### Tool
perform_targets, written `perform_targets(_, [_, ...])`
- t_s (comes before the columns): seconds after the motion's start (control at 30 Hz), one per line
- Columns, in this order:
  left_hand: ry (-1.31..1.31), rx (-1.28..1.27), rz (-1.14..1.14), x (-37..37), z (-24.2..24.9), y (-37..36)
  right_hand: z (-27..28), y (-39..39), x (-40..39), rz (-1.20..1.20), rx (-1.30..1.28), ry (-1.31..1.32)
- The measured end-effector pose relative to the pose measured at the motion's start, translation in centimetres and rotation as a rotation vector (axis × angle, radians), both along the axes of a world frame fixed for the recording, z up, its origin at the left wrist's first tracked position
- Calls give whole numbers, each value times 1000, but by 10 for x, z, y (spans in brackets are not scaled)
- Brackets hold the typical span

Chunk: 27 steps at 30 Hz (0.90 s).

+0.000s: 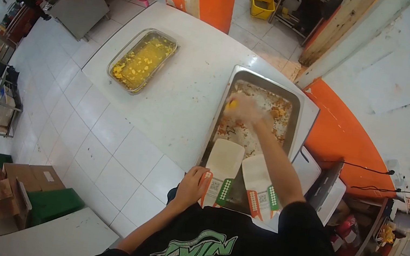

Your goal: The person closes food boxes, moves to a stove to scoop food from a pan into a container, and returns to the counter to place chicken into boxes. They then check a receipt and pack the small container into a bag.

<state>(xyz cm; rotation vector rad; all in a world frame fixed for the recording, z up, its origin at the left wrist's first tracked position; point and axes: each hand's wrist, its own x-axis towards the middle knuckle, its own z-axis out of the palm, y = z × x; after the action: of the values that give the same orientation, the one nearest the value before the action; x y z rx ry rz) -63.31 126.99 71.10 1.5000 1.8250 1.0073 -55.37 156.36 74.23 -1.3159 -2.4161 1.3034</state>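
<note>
A large steel tray (pixel 295 111) holding rice and orange-coloured food lies on the white counter (pixel 183 97). My right hand (pixel 244 107) reaches into the tray, its fingers closed around a yellow utensil or piece of food; which one, I cannot tell. My left hand (pixel 193 181) grips the near edge of an open white takeaway box (pixel 223 167) with a green and orange printed flap. This box rests over the tray's near end. A second open box (pixel 258 184) of the same kind lies beside it, under my right forearm.
A glass dish (pixel 143 59) of yellow food sits at the counter's far left. Cardboard boxes (pixel 14 185) and a green crate (pixel 52 202) stand on the tiled floor at left. Shelves with bottles and cables are at right. A yellow bucket (pixel 263 1) stands in the far doorway.
</note>
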Motion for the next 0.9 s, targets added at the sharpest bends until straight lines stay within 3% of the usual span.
perform_targets(0.07, [59, -94, -1, 8, -3, 1, -1, -35, 22, 333, 195, 71])
perform_targets(0.13, [130, -192, -2, 15, -5, 3, -23, -73, 32, 367, 81, -87])
perform_targets(0.17, [167, -260, -8, 19, -6, 9, -31, -75, 38, 355, 83, -84])
perform_targets(0.23, [217, -321, -18, 23, -12, 18, -44, -74, 48, 323, 359, -11])
perform_targets(0.3, [91, -369, 26, 24, -25, 28, -20, -37, 59, -6, 236, 12])
perform_targets(0.37, [54, -372, 79, 27, -34, 30, 16, -8, 80, -202, 414, -344])
perform_targets(0.43, [14, -362, 140, 30, -33, 35, -34, 30, 106, -213, 604, -544])
perform_targets(0.53, [6, -391, 187, 31, -28, 36, -21, 37, 120, -28, 502, -603])
perform_targets(0.67, [-24, -392, 211, 39, -27, 26, -26, 36, 110, -42, 372, -572])
perform_targets(0.73, [-38, -406, 213, 44, -28, 22, -26, 20, 98, -184, 171, -217])
perform_targets(0.83, [-45, -370, 213, 44, -33, 21, -48, 3, 78, -74, 324, -156])
perform_targets(0.9, [-66, -353, 211, 43, -33, 21, -40, -1, 74, -58, 289, -208])
